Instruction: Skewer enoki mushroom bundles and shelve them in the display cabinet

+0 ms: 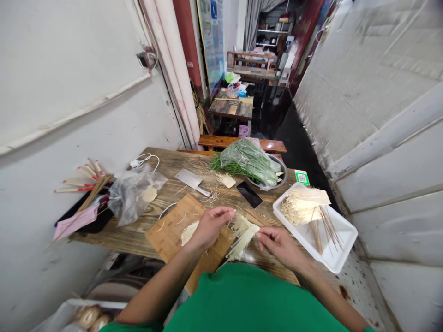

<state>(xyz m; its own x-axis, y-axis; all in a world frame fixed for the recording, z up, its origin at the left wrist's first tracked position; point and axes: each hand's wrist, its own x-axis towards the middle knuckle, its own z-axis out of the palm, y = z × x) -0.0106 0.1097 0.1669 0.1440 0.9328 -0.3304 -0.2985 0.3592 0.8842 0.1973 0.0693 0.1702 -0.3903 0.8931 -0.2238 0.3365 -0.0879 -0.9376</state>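
A flat bunch of pale enoki mushrooms (pixel 243 234) hangs between my hands above the table's front edge. My right hand (pixel 278 245) pinches its joined end between thumb and fingers. At the other side, the closed fingertips of my left hand (pixel 212 227) pinch thin strands of the bunch. Below my left hand lies a wooden cutting board (pixel 166 233), with more enoki (pixel 189 233) on it partly hidden by my wrist. Thin wooden skewers (pixel 259 218) rest on the table just beyond the bunch. A white tray (pixel 341 258) at right holds enoki pieces (pixel 304 206) and skewers.
A cleaver (pixel 189 178) and a phone (pixel 249 194) lie beyond the board. Bagged green vegetables (pixel 245 159) sit on a metal basin (pixel 283 176). At left are a plastic bag (pixel 133 191) and a black container (pixel 74 210) with sticks. Walls flank both sides.
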